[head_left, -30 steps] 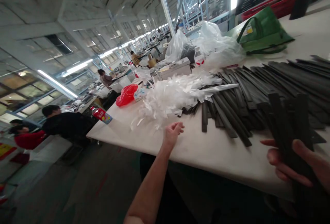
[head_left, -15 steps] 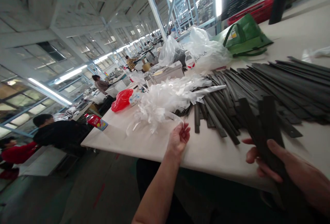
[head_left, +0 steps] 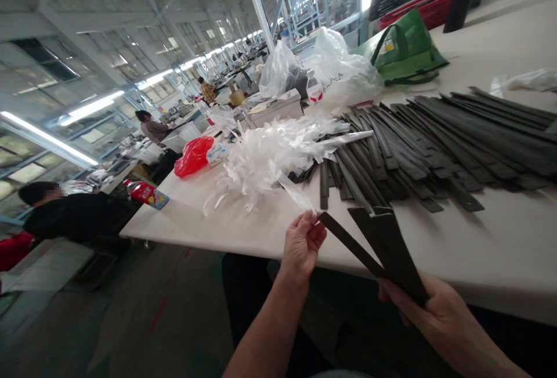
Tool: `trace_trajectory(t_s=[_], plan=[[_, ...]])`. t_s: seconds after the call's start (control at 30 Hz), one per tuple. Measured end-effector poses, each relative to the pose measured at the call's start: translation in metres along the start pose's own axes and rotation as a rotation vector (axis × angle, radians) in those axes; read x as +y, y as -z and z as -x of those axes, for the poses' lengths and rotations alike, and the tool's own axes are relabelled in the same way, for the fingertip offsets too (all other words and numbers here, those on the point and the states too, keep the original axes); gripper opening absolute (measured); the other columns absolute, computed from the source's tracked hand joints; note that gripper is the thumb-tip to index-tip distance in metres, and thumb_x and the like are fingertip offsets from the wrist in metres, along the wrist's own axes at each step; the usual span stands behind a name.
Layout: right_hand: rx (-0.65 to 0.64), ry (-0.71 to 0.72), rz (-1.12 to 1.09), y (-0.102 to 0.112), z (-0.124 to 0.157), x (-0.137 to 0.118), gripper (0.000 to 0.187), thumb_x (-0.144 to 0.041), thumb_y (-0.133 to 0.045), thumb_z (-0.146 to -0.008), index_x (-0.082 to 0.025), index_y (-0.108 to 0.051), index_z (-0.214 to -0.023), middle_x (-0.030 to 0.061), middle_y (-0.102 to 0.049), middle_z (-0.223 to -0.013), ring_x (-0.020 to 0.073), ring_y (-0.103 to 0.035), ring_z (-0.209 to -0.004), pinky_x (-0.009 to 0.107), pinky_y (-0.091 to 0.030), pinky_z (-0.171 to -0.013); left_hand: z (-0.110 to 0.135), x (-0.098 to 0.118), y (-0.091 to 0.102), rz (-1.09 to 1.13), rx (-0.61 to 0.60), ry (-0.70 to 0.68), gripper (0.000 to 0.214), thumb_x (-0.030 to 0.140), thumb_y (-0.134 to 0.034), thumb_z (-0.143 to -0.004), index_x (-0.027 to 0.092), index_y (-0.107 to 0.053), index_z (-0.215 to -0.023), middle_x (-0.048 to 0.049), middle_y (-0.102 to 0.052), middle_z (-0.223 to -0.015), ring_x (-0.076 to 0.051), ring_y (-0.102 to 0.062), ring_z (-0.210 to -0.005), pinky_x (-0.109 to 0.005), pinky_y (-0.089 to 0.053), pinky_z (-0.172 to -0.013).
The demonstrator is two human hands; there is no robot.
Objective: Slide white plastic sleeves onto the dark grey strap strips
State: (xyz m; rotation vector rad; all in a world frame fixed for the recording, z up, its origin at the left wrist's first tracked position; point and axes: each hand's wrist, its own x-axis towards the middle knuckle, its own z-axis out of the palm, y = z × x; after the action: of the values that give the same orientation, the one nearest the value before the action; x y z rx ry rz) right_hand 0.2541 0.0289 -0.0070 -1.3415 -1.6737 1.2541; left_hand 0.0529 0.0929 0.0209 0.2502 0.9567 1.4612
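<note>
My left hand [head_left: 303, 244] is closed, its thumb and fingers pinching the end of a translucent white plastic strip [head_left: 297, 193]. That strip runs back to a tangled heap of similar strips [head_left: 261, 160] on the table. In my right hand [head_left: 439, 308] are dark flat strips [head_left: 387, 244], gripped near their lower part. One narrower dark strip [head_left: 350, 244] fans out to the left, its tip right beside my left fingertips; whether they touch is hard to tell. A spread pile of dark strips [head_left: 418, 146] lies beyond my hands.
The pale tabletop [head_left: 513, 238] ends just before my lap. On it are a red plastic bag [head_left: 194, 156], a red-labelled bottle [head_left: 145, 193], a box [head_left: 276, 108], clear plastic bags [head_left: 343, 70] and a green bag [head_left: 407, 47]. A person in dark clothing [head_left: 78, 212] sits at left.
My right hand has swung the dark strips leftward, near my left hand, and one strip now stands apart. My left hand has drawn the white strip slightly out from the heap.
</note>
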Motion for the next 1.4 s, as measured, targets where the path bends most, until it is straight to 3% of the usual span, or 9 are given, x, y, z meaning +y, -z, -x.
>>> trace_trajectory(t_s=[0.17,0.37,0.63,1.4], plan=[[0.048,0.031,0.160,-0.003,-0.002,0.003,0.034,-0.052,-0.047,-0.087,-0.021,-0.061,-0.089,0.0023,-0.067,-0.067,0.0165,-0.057,-0.047,0.026,-0.046,-0.046,0.003,0.001,-0.004,-0.036,-0.024,-0.074,0.030,0.033,-0.085,-0.060,0.014,-0.069,-0.077,-0.0038,-0.074,-0.078,-0.011,-0.068,-0.064,-0.020,-0.053,-0.063],[0.111,0.094,0.301,-0.007,-0.005,0.001,0.028,-0.047,-0.047,-0.087,-0.023,-0.060,-0.086,0.0025,-0.068,-0.069,0.0211,-0.065,-0.060,0.027,-0.048,-0.054,0.003,-0.002,-0.003,-0.061,0.014,-0.168,0.031,0.032,-0.086,-0.058,0.015,-0.067,-0.076,-0.0039,-0.075,-0.077,-0.013,-0.069,-0.067,-0.024,-0.053,-0.068],[0.177,0.193,0.400,-0.013,-0.001,0.002,0.026,-0.045,-0.045,-0.089,-0.024,-0.061,-0.087,0.0017,-0.068,-0.069,0.0213,-0.067,-0.060,0.026,-0.046,-0.052,-0.002,-0.005,0.000,-0.117,0.081,-0.335,0.027,0.031,-0.083,-0.061,0.015,-0.068,-0.075,-0.0039,-0.074,-0.078,-0.014,-0.069,-0.071,-0.027,-0.052,-0.075],[0.112,0.142,0.318,-0.012,-0.006,-0.002,0.025,-0.046,-0.049,-0.087,-0.024,-0.061,-0.085,0.0023,-0.068,-0.071,0.0211,-0.065,-0.062,0.027,-0.048,-0.056,0.000,-0.011,0.014,-0.127,0.080,-0.305,0.021,0.028,-0.081,-0.064,0.016,-0.067,-0.074,-0.0022,-0.072,-0.077,-0.014,-0.069,-0.077,-0.028,-0.051,-0.080]])
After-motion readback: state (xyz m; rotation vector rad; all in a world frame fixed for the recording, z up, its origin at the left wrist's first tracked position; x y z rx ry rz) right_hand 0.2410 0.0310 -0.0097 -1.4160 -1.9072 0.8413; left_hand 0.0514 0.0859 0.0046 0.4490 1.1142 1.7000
